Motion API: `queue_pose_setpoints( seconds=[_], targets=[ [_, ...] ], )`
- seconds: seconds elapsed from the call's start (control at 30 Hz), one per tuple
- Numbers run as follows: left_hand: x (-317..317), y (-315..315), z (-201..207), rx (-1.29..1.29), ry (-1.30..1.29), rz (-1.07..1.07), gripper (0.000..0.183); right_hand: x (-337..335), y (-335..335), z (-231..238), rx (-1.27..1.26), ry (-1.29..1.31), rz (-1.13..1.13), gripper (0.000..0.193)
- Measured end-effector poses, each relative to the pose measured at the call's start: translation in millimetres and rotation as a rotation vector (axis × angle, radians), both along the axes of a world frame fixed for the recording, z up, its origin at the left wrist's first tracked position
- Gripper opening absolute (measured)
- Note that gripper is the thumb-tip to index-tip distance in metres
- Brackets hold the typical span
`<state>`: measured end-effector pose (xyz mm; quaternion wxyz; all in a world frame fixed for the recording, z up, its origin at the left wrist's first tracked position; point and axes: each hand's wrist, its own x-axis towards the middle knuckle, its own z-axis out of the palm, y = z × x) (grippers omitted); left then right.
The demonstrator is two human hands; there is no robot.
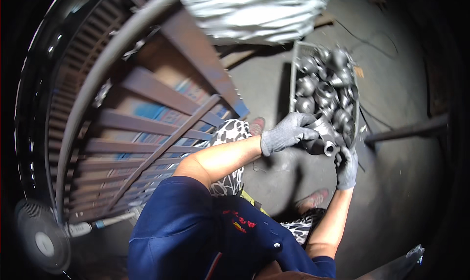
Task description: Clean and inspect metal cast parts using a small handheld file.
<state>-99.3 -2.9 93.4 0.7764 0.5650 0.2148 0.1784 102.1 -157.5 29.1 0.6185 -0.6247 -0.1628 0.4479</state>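
Note:
Grey work gloves cover both of my hands. My left hand closes its fingers on a dark metal pipe fitting with a round open end turned toward me. To the right of that fitting is my right hand, its fingers bent together close to the crate's near end. What those fingers grip, if anything, I cannot make out. Just beyond my hands, a long grey crate is heaped with several dark, rounded metal pipe fittings. My hands and the held piece partly cover its near end.
On the left stands a large slatted metal frame with a curved tube rail, and a fan below it. A white sack lies beyond. A metal bar juts in from the right, and a thin cable crosses the floor.

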Motion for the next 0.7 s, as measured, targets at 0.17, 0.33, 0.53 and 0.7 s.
queue_pose_setpoints(
  seconds=[0.17,0.33,0.53,0.7],
  targets=[
    [-99.7,2.0,154.6,0.439,-0.13,0.324,0.017,-4.3,4.9,-16.7,0.013,0.004,0.061,0.045],
    [-196.3,18.7,267.9,1.356,0.111,0.856,0.078,6.9,-0.1,-33.4,-0.046,-0.026,0.083,0.045],
    [-356.4,122.6,328.4,1.562,0.884,0.99,0.037,-34.3,32.4,-11.3,-0.085,-0.163,0.168,0.057],
    [-434.9,197.3,312.2,1.58,0.916,0.772,0.027,-6.2,22.3,-60.1,-0.004,-0.006,0.022,0.045]
  ],
)
